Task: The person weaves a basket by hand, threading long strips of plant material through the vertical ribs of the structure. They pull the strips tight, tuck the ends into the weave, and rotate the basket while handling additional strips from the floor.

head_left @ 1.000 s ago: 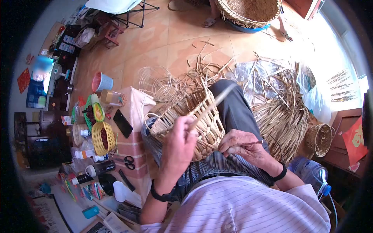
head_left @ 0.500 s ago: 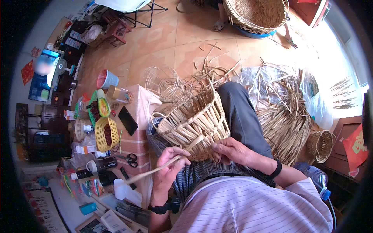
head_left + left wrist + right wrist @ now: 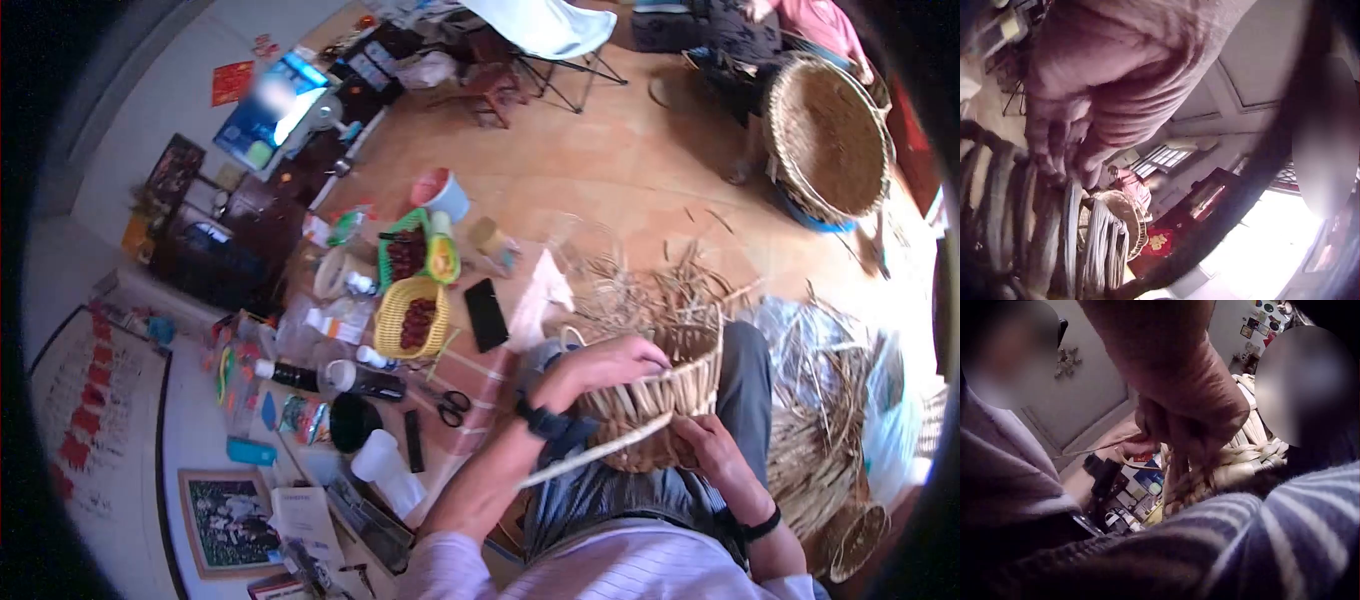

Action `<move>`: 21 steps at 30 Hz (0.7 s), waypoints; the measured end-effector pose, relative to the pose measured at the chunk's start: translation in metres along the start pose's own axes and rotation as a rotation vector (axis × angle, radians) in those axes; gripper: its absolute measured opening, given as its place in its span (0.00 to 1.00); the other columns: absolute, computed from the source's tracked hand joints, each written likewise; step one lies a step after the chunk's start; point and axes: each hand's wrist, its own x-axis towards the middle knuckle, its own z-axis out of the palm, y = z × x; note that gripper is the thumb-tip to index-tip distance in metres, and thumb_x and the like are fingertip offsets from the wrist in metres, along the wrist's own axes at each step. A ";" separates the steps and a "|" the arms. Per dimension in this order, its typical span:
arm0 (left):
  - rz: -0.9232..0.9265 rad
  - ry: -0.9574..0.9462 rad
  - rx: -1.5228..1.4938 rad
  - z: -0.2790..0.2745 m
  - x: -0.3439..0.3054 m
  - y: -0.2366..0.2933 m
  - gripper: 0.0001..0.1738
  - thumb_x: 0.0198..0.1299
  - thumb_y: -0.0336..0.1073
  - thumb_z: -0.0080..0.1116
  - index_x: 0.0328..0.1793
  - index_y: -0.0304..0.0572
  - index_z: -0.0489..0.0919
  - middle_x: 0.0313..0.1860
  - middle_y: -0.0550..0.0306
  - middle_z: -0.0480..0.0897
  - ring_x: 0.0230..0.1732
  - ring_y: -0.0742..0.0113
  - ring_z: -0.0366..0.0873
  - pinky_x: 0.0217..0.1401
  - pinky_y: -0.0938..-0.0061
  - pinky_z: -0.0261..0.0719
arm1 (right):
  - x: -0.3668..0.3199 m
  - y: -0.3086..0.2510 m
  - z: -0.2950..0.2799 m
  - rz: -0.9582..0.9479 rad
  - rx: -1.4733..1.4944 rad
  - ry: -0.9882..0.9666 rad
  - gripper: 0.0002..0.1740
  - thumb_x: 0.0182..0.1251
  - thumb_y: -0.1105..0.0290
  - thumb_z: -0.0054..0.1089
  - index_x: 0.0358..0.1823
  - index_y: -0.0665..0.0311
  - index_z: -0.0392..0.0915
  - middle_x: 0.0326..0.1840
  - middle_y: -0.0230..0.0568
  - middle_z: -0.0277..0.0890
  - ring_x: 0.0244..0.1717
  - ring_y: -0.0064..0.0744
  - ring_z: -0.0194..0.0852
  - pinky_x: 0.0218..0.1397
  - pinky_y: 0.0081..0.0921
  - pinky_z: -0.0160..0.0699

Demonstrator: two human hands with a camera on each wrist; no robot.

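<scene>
The woven basket [image 3: 630, 407] rests on the person's lap, its mouth turned up. At its rim the left hand [image 3: 615, 362] bends over with fingers curled down; the left wrist view shows its fingertips pinching the rim beside upright strips [image 3: 1047, 250]. Low on the basket's side, the right hand [image 3: 712, 450] grips the weave between thumb and fingers. In the right wrist view that hand [image 3: 1185, 419] hides most of what it holds. A long pale strip [image 3: 595, 453] sticks out from the basket toward the lower left, below the left forearm.
A table on the left holds a yellow basket [image 3: 438, 340] of dark fruit, a phone [image 3: 486, 315], scissors [image 3: 453, 407] and bottles. Straw [image 3: 820, 440] lies on the floor at right. Beyond, another person is near a large round basket [image 3: 828, 140].
The head view has turned, shifting the scene right and down. The left hand has let go of the pale strip's loose length and moved up to the rim. The right hand stays low on the basket.
</scene>
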 end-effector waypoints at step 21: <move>-0.372 -0.032 -0.452 0.012 0.025 -0.038 0.13 0.83 0.40 0.62 0.51 0.37 0.88 0.37 0.64 0.86 0.40 0.78 0.83 0.42 0.77 0.83 | -0.030 -0.026 -0.007 -0.535 -0.480 0.293 0.12 0.77 0.66 0.75 0.48 0.70 0.88 0.32 0.50 0.85 0.29 0.38 0.83 0.37 0.37 0.82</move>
